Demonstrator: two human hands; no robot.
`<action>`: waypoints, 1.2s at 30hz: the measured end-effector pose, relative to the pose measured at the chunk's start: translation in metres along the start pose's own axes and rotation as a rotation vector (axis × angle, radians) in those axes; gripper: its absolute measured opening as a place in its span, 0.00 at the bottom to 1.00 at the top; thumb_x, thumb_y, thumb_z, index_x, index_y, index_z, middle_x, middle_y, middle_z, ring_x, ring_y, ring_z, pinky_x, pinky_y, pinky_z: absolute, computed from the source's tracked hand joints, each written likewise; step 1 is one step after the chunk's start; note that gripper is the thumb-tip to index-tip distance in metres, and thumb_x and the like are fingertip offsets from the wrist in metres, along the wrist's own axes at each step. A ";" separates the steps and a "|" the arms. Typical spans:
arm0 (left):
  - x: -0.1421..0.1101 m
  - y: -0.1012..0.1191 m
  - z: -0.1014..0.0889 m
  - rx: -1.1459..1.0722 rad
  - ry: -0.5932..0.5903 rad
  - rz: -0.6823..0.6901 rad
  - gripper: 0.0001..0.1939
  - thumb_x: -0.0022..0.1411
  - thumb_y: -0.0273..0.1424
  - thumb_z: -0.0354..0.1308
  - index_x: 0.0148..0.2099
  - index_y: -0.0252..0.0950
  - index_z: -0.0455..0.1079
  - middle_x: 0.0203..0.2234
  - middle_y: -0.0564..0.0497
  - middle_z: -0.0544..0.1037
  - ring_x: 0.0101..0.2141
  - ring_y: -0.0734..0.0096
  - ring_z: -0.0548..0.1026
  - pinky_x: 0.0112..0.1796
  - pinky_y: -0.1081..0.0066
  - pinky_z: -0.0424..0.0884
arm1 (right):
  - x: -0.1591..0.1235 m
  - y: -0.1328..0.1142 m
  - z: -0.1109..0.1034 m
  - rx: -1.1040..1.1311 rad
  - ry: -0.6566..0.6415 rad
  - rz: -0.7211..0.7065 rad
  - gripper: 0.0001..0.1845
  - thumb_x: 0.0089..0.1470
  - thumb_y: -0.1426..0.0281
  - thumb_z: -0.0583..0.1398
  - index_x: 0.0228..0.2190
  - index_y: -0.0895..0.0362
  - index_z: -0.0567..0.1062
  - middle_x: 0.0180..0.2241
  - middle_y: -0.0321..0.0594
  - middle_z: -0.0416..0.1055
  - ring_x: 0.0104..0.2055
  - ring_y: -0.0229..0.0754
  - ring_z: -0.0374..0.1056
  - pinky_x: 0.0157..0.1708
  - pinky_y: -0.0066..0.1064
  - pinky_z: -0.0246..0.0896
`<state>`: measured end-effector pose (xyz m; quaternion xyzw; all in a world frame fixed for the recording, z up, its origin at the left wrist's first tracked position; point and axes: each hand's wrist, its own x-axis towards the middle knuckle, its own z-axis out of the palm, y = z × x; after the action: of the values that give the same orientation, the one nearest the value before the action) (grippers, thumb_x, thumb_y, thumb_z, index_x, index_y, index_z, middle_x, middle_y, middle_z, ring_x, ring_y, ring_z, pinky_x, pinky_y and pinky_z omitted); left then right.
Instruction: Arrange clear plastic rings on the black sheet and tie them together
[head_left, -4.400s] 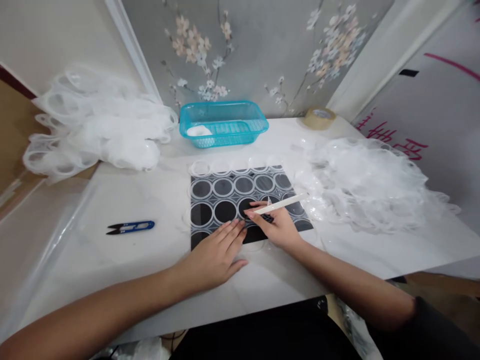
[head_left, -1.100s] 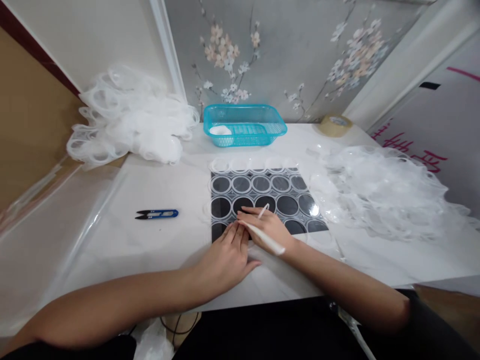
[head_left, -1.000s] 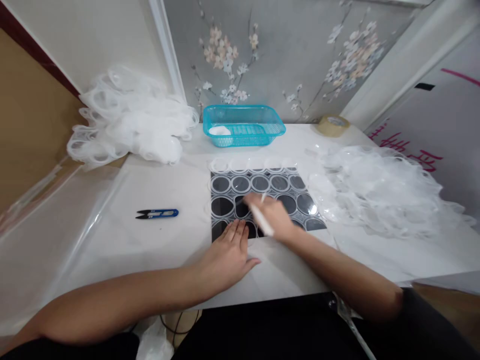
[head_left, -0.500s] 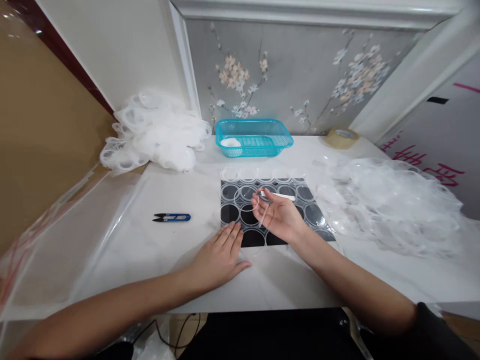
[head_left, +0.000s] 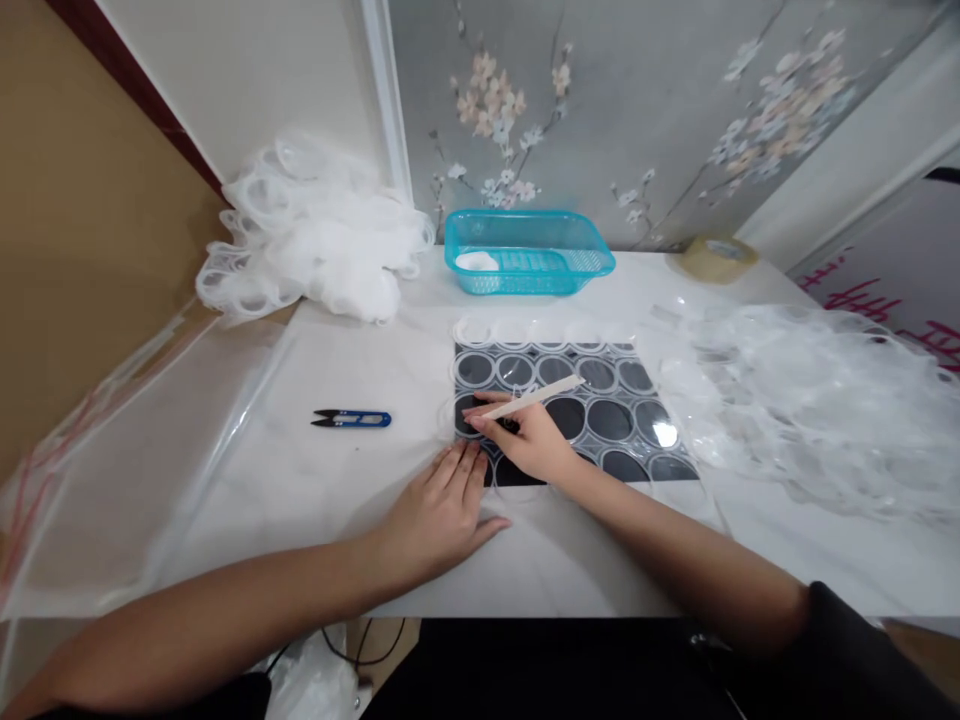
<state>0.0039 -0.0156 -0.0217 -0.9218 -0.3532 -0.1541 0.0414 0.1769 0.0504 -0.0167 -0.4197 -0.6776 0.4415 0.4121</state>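
A clear plastic sheet patterned with pale rings lies over a black rectangle point(head_left: 566, 418) on the white table. My left hand point(head_left: 442, 500) rests flat on its lower left corner, fingers stretched out and thumb apart. My right hand point(head_left: 536, 440) is closed round a slim white pen-like tool point(head_left: 536, 397). Its lower end is at the left ring of the middle row, just above my left fingertips; the tip itself is hidden by my fingers. A thin whitish strip or loop shows by the right-hand fingers, too small to name.
Blue-handled thread snips point(head_left: 352, 418) lie to the left. Behind stands a turquoise plastic basket point(head_left: 529, 280) with white pieces inside, and a tape roll point(head_left: 718, 258). Heaps of white ring-patterned sheeting sit at the back left point(head_left: 315, 240) and right point(head_left: 817, 400).
Half a second ago my right hand was turned palm up with a clear ring lifted at the fingers; now it is back down on the sheet, further left. My left hand stays in place.
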 end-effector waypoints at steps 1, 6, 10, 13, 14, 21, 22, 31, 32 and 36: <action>0.000 0.000 0.000 -0.019 0.001 -0.012 0.34 0.64 0.48 0.48 0.53 0.18 0.64 0.49 0.27 0.70 0.51 0.43 0.69 0.52 0.54 0.64 | 0.000 0.002 0.001 -0.041 -0.014 -0.002 0.10 0.54 0.64 0.59 0.33 0.54 0.80 0.38 0.43 0.78 0.53 0.51 0.66 0.53 0.45 0.60; 0.000 0.000 0.000 -0.116 -0.079 -0.080 0.35 0.63 0.50 0.46 0.55 0.20 0.63 0.51 0.29 0.69 0.54 0.45 0.66 0.55 0.55 0.61 | -0.001 0.003 0.000 -0.177 -0.048 -0.026 0.11 0.56 0.64 0.57 0.34 0.52 0.80 0.39 0.41 0.78 0.55 0.51 0.65 0.53 0.46 0.60; 0.000 0.000 0.000 -0.169 -0.131 -0.108 0.36 0.63 0.51 0.45 0.56 0.21 0.62 0.53 0.29 0.67 0.55 0.45 0.64 0.55 0.53 0.60 | -0.003 0.002 0.001 -0.219 -0.062 -0.043 0.11 0.56 0.65 0.57 0.35 0.52 0.80 0.40 0.40 0.78 0.55 0.51 0.64 0.55 0.47 0.58; 0.001 0.000 -0.001 -0.227 -0.129 -0.119 0.36 0.63 0.51 0.47 0.56 0.20 0.62 0.53 0.27 0.67 0.55 0.43 0.64 0.55 0.52 0.60 | -0.004 0.002 0.001 -0.219 -0.068 -0.060 0.11 0.56 0.66 0.57 0.35 0.52 0.80 0.40 0.41 0.78 0.56 0.51 0.64 0.55 0.48 0.59; 0.002 0.000 -0.002 -0.229 -0.130 -0.117 0.36 0.63 0.50 0.47 0.55 0.19 0.63 0.52 0.26 0.67 0.55 0.42 0.64 0.55 0.52 0.61 | -0.005 0.002 0.001 -0.215 -0.066 -0.067 0.11 0.56 0.66 0.57 0.35 0.52 0.80 0.40 0.41 0.78 0.56 0.51 0.64 0.55 0.48 0.59; 0.004 -0.001 -0.005 -0.158 -0.135 -0.081 0.36 0.63 0.49 0.48 0.53 0.16 0.64 0.51 0.25 0.68 0.53 0.41 0.67 0.54 0.53 0.63 | -0.004 0.004 0.001 -0.197 -0.053 -0.064 0.10 0.56 0.66 0.57 0.35 0.53 0.80 0.40 0.41 0.78 0.54 0.51 0.65 0.55 0.47 0.59; 0.004 -0.001 -0.005 -0.159 -0.140 -0.085 0.36 0.63 0.49 0.48 0.53 0.16 0.64 0.51 0.25 0.68 0.53 0.41 0.67 0.54 0.53 0.63 | -0.004 0.004 0.001 -0.204 -0.052 -0.069 0.10 0.56 0.67 0.57 0.35 0.53 0.80 0.40 0.41 0.78 0.54 0.51 0.66 0.54 0.47 0.60; 0.003 0.000 -0.002 -0.228 -0.102 -0.096 0.34 0.64 0.47 0.49 0.54 0.17 0.65 0.50 0.27 0.70 0.53 0.43 0.67 0.53 0.53 0.63 | -0.015 -0.001 0.001 -0.418 -0.199 -0.298 0.14 0.59 0.72 0.53 0.40 0.55 0.78 0.43 0.44 0.76 0.55 0.51 0.65 0.53 0.46 0.61; 0.003 0.000 -0.001 -0.195 -0.076 -0.076 0.33 0.64 0.47 0.49 0.53 0.17 0.65 0.49 0.28 0.70 0.53 0.44 0.68 0.53 0.54 0.63 | -0.016 -0.002 0.000 -0.421 -0.195 -0.291 0.14 0.59 0.72 0.53 0.40 0.55 0.77 0.43 0.44 0.76 0.55 0.50 0.65 0.53 0.46 0.62; 0.002 -0.001 0.000 0.033 0.042 0.008 0.31 0.65 0.47 0.47 0.49 0.19 0.68 0.46 0.32 0.74 0.49 0.51 0.72 0.52 0.61 0.65 | -0.014 0.000 -0.002 -0.313 -0.119 -0.161 0.12 0.59 0.68 0.54 0.38 0.55 0.78 0.41 0.44 0.76 0.51 0.48 0.69 0.49 0.42 0.65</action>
<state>0.0045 -0.0138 -0.0217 -0.9190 -0.3511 -0.1675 0.0644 0.1831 0.0383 -0.0192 -0.3963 -0.7925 0.3204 0.3350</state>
